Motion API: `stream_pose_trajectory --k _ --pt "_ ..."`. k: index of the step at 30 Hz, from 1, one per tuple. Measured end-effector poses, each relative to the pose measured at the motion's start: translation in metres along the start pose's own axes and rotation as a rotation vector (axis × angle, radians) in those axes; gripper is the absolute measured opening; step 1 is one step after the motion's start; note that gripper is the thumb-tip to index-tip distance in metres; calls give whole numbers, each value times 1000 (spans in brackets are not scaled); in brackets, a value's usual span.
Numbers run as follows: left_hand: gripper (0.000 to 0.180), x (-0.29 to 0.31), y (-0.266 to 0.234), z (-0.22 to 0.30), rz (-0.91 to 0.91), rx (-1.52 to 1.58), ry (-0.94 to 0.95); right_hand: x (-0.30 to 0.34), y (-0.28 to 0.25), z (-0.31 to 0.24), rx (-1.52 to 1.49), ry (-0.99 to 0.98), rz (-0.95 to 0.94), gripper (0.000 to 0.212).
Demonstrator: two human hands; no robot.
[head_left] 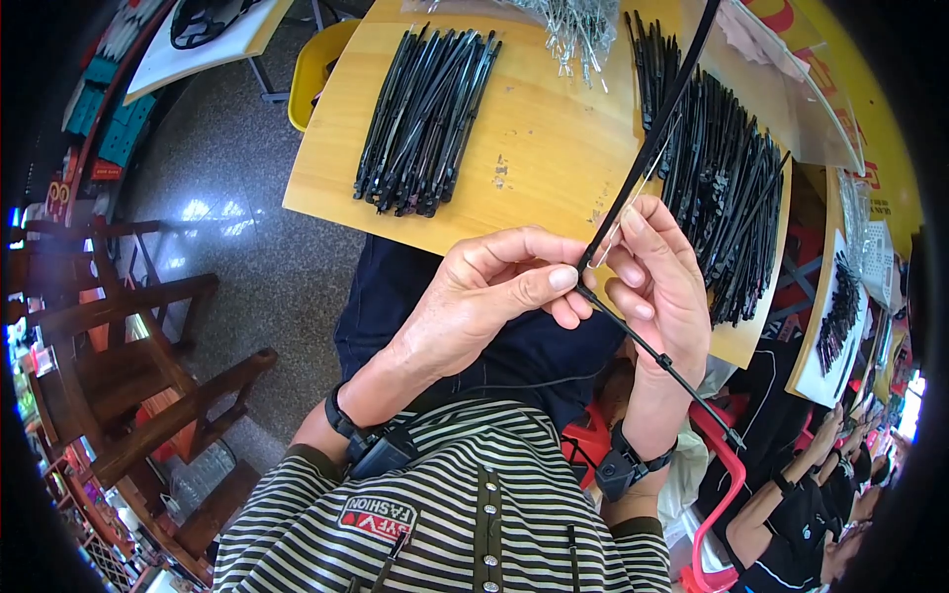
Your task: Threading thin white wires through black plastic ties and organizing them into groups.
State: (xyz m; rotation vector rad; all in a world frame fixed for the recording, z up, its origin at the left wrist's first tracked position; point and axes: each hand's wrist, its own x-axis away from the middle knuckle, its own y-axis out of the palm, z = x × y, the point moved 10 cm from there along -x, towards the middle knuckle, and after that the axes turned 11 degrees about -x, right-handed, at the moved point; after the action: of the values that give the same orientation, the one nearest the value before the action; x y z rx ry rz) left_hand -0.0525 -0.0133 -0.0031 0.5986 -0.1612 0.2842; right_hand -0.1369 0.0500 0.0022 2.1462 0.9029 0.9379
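Right of centre in the frame, the left hand (494, 282) pinches a long, jointed black rod (655, 138); the right hand (667, 272) holds a thin, bent silvery wire (595, 263) against it; they seem to be fitting the wire on; next calls for steady threading.

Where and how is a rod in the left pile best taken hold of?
Probably by its near end, pinched from above on the person's side: rods in the left pile point away from the person, near ends close to the table's edge, and are slender. The left hand is nearer, but pinches a black rod.
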Motion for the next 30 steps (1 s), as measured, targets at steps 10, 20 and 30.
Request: stream_pose_trajectory --k 10,20,30 --pt "26 -1 -10 -7 156 103 -49 18 10 -33 341 -530 127 9" --pt "21 -4 -9 -3 157 193 10 13 11 -18 185 -383 46 8" --pt "13 -8 -35 2 271 196 69 19 4 -2 283 -183 62 37"
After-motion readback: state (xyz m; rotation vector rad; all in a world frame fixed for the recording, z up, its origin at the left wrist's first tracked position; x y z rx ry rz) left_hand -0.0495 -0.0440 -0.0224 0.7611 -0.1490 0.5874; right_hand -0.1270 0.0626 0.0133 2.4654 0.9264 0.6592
